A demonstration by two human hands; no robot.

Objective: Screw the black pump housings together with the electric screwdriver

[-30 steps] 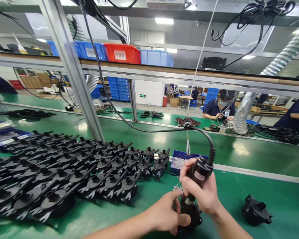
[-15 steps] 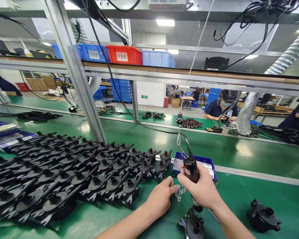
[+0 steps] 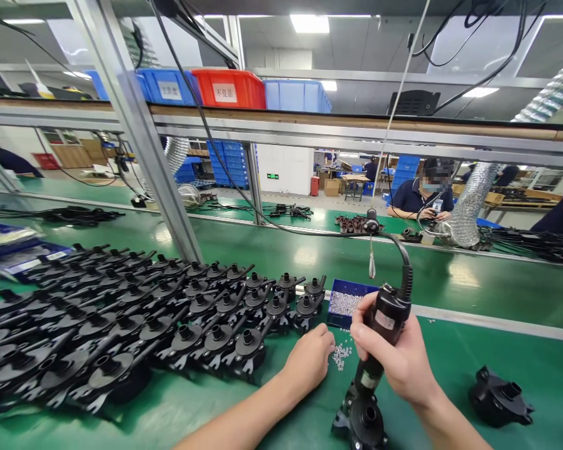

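My right hand (image 3: 406,356) is wrapped round a black electric screwdriver (image 3: 383,322), which tilts with its cord end up and to the right. Its lower end meets a black plastic housing (image 3: 366,422) on the green bench; the bit's tip is hidden. Beside a small pile of tiny metal nuts (image 3: 341,357) rests my left hand (image 3: 309,356), fingers curled together; whatever they may pinch is hidden. Behind the pile stands a blue bin (image 3: 336,317) holding many more small nuts. To the right lies another black housing (image 3: 500,398).
Many black housings (image 3: 185,337) with protruding arms stand in rows on the left. A metal post (image 3: 136,137) rises behind them. The screwdriver's cord (image 3: 403,253) arches upward, near a hanging loop (image 3: 372,265). Across the bench a co-worker (image 3: 405,199) sits.
The screwdriver has swung from near upright to a tilt, its top now further right, and the hanging loop is apart from it. My left hand has drawn back slightly from the nuts, fingers curled in.
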